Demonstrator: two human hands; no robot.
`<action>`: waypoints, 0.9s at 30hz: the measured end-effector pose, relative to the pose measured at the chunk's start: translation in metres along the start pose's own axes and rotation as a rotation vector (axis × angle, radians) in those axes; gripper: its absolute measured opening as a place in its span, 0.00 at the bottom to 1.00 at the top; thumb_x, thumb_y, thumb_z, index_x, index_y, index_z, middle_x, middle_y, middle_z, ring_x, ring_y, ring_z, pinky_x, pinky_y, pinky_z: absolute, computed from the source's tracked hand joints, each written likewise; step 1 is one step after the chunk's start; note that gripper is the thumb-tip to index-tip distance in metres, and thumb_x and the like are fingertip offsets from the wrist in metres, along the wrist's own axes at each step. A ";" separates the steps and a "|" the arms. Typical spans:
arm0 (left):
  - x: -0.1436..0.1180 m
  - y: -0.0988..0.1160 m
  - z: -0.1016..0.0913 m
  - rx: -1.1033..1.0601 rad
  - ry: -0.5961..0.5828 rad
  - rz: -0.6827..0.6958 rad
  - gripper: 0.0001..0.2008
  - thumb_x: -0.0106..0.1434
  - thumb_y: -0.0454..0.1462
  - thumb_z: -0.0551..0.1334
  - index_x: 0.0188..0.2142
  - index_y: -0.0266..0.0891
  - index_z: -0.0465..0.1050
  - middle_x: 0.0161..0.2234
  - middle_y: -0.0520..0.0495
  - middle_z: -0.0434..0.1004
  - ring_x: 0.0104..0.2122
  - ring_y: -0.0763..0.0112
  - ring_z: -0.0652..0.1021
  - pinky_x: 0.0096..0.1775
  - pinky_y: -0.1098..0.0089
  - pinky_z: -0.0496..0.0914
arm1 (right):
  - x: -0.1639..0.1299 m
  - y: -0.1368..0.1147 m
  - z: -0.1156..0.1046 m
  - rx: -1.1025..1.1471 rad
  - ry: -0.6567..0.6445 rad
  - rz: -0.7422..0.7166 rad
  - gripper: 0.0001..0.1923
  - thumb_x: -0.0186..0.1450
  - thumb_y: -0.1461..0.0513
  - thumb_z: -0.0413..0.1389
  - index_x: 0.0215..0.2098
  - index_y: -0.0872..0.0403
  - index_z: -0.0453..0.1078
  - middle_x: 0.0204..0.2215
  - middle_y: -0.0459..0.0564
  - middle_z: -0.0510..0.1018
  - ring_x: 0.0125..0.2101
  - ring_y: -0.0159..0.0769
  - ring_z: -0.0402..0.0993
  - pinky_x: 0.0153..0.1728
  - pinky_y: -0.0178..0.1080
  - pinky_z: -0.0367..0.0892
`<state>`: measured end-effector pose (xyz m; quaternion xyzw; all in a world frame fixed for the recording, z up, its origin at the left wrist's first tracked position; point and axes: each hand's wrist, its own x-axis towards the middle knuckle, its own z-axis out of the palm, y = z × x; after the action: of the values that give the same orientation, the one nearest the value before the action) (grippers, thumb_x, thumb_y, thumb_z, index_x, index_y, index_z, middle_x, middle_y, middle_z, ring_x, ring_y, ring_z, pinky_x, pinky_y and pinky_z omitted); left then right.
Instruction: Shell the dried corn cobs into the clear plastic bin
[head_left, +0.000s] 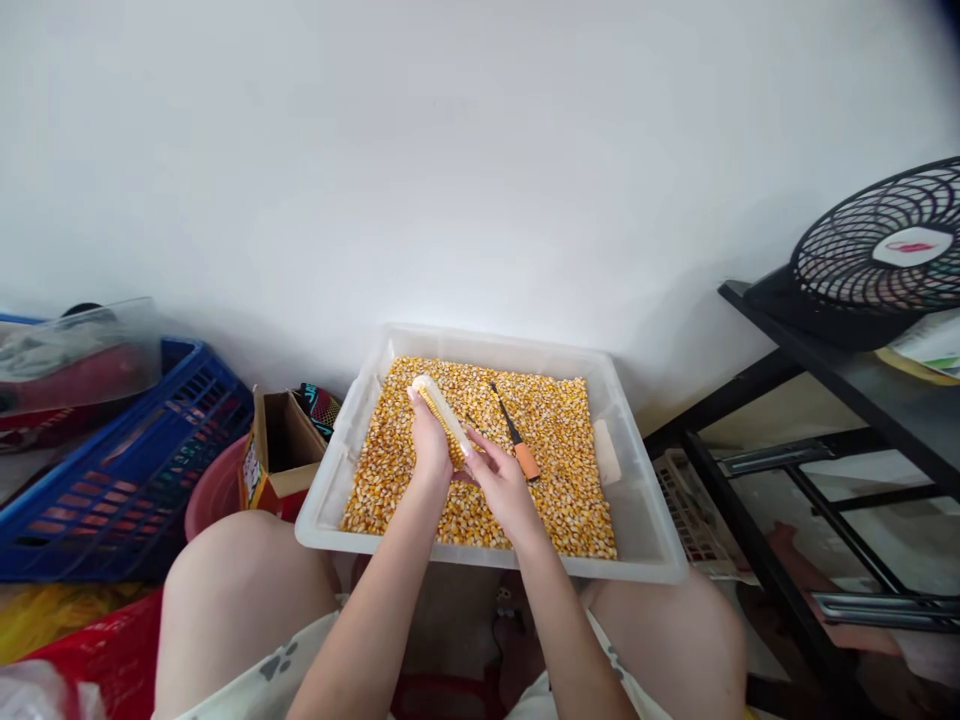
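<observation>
A partly stripped corn cob (442, 410) is held over the bin, its bare pale side facing up and yellow kernels left along the other side. My left hand (430, 436) is closed around the cob from the left. At the cob's lower end, the fingers of my right hand (496, 480) grip it, thumb on top. Loose corn kernels (570, 510) fill much of the translucent plastic bin (646, 520). Right of my hands, a screwdriver-like tool (517, 435) with a dark shaft and orange handle lies on the kernels.
Left of the bin stand an open cardboard box (289, 445), a pinkish-red tub (214, 480) and a blue plastic crate (112, 470). A black fan (885, 240) sits on a black metal-framed stand (750, 540) at right. Behind the bin rises a white wall (450, 180).
</observation>
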<state>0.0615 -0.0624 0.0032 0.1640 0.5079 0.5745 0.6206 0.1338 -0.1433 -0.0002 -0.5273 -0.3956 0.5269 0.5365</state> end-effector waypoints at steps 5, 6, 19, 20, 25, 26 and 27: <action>-0.003 0.000 0.001 -0.018 -0.008 -0.004 0.28 0.50 0.63 0.52 0.28 0.39 0.67 0.18 0.50 0.64 0.22 0.67 0.73 0.24 0.71 0.66 | 0.001 0.003 -0.002 -0.161 0.099 -0.140 0.23 0.62 0.49 0.47 0.45 0.54 0.72 0.42 0.51 0.77 0.44 0.42 0.71 0.45 0.44 0.67; -0.003 0.001 0.001 -0.033 -0.010 -0.016 0.28 0.51 0.62 0.51 0.28 0.39 0.66 0.18 0.50 0.64 0.22 0.67 0.73 0.24 0.70 0.67 | 0.001 0.003 -0.005 -0.211 0.118 -0.131 0.24 0.62 0.48 0.46 0.45 0.54 0.72 0.39 0.52 0.78 0.41 0.42 0.72 0.43 0.43 0.67; 0.004 0.010 -0.004 -0.359 -0.031 -0.159 0.16 0.61 0.49 0.54 0.36 0.37 0.67 0.25 0.47 0.72 0.25 0.70 0.76 0.31 0.70 0.72 | -0.100 -0.002 -0.186 -1.179 0.937 -0.322 0.25 0.60 0.57 0.44 0.51 0.62 0.63 0.46 0.64 0.71 0.48 0.50 0.66 0.47 0.49 0.60; 0.004 0.010 -0.004 -0.359 -0.023 -0.166 0.15 0.61 0.47 0.55 0.35 0.37 0.67 0.24 0.47 0.71 0.25 0.71 0.76 0.31 0.71 0.72 | -0.113 0.007 -0.205 -1.199 1.010 -0.200 0.24 0.60 0.57 0.43 0.49 0.62 0.65 0.43 0.65 0.72 0.44 0.51 0.68 0.43 0.49 0.63; 0.005 0.008 -0.002 -0.378 -0.026 -0.222 0.10 0.58 0.42 0.60 0.30 0.36 0.67 0.21 0.50 0.69 0.23 0.73 0.74 0.30 0.71 0.71 | -0.150 0.044 -0.266 -1.278 0.775 0.291 0.21 0.59 0.50 0.42 0.31 0.52 0.71 0.22 0.57 0.76 0.23 0.47 0.71 0.25 0.44 0.64; 0.005 0.008 -0.002 -0.384 -0.030 -0.228 0.10 0.58 0.42 0.61 0.30 0.36 0.67 0.21 0.51 0.69 0.22 0.73 0.73 0.30 0.71 0.71 | -0.153 0.046 -0.270 -1.314 0.757 0.306 0.22 0.59 0.48 0.42 0.31 0.52 0.71 0.22 0.56 0.76 0.23 0.47 0.71 0.25 0.44 0.64; 0.005 0.008 -0.002 -0.389 -0.030 -0.231 0.09 0.58 0.41 0.61 0.30 0.36 0.67 0.22 0.51 0.69 0.22 0.74 0.73 0.30 0.72 0.71 | -0.154 0.046 -0.272 -1.380 0.739 0.290 0.22 0.58 0.48 0.42 0.31 0.53 0.70 0.23 0.57 0.76 0.24 0.48 0.71 0.26 0.45 0.65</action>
<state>0.0550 -0.0561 0.0065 -0.0095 0.3937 0.5842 0.7097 0.3728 -0.3405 -0.0608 -0.9275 -0.3564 0.0184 0.1113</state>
